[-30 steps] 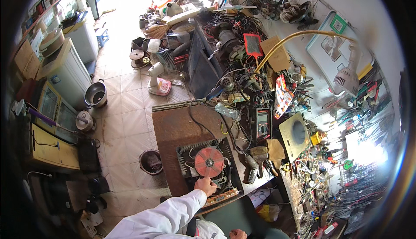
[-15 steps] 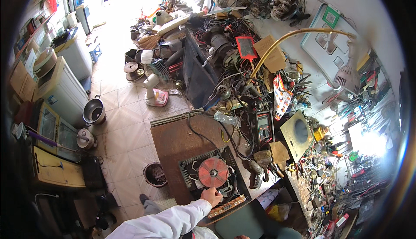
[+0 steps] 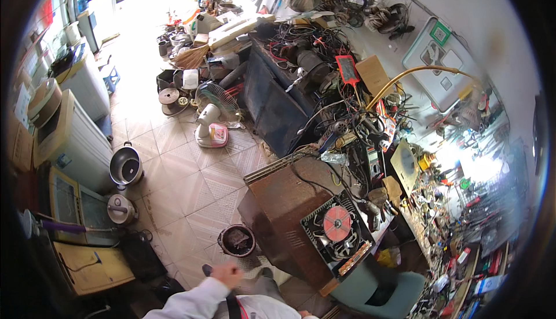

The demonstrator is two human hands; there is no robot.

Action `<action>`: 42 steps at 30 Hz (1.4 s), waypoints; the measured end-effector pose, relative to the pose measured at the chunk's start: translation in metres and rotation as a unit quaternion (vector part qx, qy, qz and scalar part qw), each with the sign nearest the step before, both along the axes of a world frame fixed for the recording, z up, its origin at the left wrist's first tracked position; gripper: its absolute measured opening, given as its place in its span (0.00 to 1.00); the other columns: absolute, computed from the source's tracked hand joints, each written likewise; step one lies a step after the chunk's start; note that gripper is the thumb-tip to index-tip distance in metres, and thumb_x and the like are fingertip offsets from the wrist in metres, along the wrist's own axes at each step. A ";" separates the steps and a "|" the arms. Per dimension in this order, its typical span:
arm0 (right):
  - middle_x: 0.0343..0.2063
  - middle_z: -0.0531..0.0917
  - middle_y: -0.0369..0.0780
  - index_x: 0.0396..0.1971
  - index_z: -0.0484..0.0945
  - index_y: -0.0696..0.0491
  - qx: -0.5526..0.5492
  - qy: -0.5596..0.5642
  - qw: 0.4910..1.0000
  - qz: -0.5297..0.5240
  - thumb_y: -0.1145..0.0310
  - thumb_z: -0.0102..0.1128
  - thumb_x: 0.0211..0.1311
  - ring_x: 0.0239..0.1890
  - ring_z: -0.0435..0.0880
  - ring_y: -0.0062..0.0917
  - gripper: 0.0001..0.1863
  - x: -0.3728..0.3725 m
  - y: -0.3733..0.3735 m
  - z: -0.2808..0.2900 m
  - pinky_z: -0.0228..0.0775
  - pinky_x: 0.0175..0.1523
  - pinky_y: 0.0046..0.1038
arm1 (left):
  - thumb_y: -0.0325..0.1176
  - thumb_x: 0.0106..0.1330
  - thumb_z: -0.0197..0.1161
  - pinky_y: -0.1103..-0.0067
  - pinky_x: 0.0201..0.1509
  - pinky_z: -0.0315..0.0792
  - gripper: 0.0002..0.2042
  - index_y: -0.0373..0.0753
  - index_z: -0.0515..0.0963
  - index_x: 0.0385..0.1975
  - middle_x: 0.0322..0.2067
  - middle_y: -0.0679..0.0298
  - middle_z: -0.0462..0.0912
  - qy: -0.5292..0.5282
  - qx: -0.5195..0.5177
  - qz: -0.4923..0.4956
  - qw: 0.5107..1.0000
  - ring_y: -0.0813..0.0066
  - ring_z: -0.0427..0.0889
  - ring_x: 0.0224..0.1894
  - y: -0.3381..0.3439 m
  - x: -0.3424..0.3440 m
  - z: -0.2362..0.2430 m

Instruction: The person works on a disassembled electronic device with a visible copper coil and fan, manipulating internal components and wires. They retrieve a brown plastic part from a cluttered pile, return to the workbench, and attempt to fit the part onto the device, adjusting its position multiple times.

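My left hand (image 3: pixel 227 275), in a white sleeve, hangs over the floor to the left of the brown table (image 3: pixel 272 203). It is blurred by motion, so its fingers and anything in them cannot be made out. Only a sliver of my right hand (image 3: pixel 304 314) shows at the lower edge, its fingers hidden. On the table lies an opened induction cooker (image 3: pixel 313 224), a black housing with a round red coil (image 3: pixel 337 223) and wires in it. A narrow circuit board (image 3: pixel 354 257) sits along its near edge. Neither hand touches the cooker.
A bucket (image 3: pixel 237 241) stands on the floor near my left hand. A green-grey chair (image 3: pixel 399 287) is close to the table's near right corner. Farther off are a fan (image 3: pixel 209 125), a pot (image 3: pixel 125 167) and a dark panel (image 3: pixel 272 99). Tools and parts crowd the bench (image 3: pixel 414 232).
My left hand has left the cooker's near edge and moved left, off the table. The view has turned, so table and cooker now appear farther right. The cooker still lies opened.
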State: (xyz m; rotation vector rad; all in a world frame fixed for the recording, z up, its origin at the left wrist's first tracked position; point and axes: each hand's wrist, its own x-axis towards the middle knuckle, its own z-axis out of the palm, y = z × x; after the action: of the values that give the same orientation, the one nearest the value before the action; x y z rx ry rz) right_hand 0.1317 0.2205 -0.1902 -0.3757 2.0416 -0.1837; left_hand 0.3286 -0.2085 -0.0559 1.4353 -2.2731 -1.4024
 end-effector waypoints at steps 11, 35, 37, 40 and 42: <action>0.32 0.91 0.43 0.40 0.90 0.50 0.032 0.019 0.997 0.073 0.49 0.64 0.59 0.36 0.92 0.36 0.21 0.009 -0.173 -0.019 0.83 0.50 0.39 | 0.33 0.52 0.70 0.62 0.35 0.80 0.09 0.31 0.85 0.25 0.23 0.45 0.84 -0.093 0.061 0.239 0.965 0.50 0.87 0.27 -0.108 0.207 -0.072; 0.38 0.91 0.41 0.43 0.91 0.44 0.018 -0.046 0.988 0.143 0.46 0.67 0.59 0.45 0.91 0.33 0.20 -0.092 -0.718 0.001 0.82 0.55 0.34 | 0.39 0.58 0.75 0.68 0.36 0.79 0.11 0.42 0.87 0.37 0.33 0.59 0.89 -0.147 0.244 0.505 0.815 0.64 0.87 0.33 -0.396 0.255 -0.146; 0.39 0.91 0.41 0.43 0.91 0.44 0.013 -0.038 0.987 0.156 0.46 0.67 0.59 0.45 0.91 0.33 0.21 -0.096 -0.779 0.003 0.82 0.55 0.34 | 0.38 0.58 0.74 0.68 0.37 0.80 0.11 0.41 0.87 0.36 0.32 0.59 0.89 -0.139 0.254 0.518 0.805 0.64 0.87 0.33 -0.427 0.246 -0.153; 0.39 0.91 0.41 0.43 0.91 0.44 0.007 -0.020 0.983 0.181 0.46 0.67 0.59 0.46 0.90 0.34 0.21 -0.094 -0.872 0.002 0.81 0.56 0.35 | 0.38 0.57 0.74 0.67 0.38 0.80 0.10 0.40 0.87 0.34 0.31 0.58 0.89 -0.136 0.265 0.529 0.794 0.63 0.87 0.33 -0.482 0.246 -0.174; 0.40 0.91 0.41 0.43 0.91 0.44 0.004 -0.008 0.982 0.190 0.46 0.67 0.59 0.46 0.90 0.34 0.21 -0.088 -0.931 0.000 0.81 0.56 0.35 | 0.37 0.57 0.73 0.67 0.39 0.80 0.10 0.39 0.88 0.33 0.30 0.58 0.89 -0.135 0.264 0.530 0.794 0.63 0.88 0.33 -0.529 0.260 -0.188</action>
State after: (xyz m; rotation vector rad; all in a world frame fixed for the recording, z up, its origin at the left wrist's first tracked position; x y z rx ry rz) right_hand 0.0436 -0.7110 -0.1902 -0.7464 1.9134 0.0562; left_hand 0.5883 -0.7379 -0.2442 2.5660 -0.6943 -1.4246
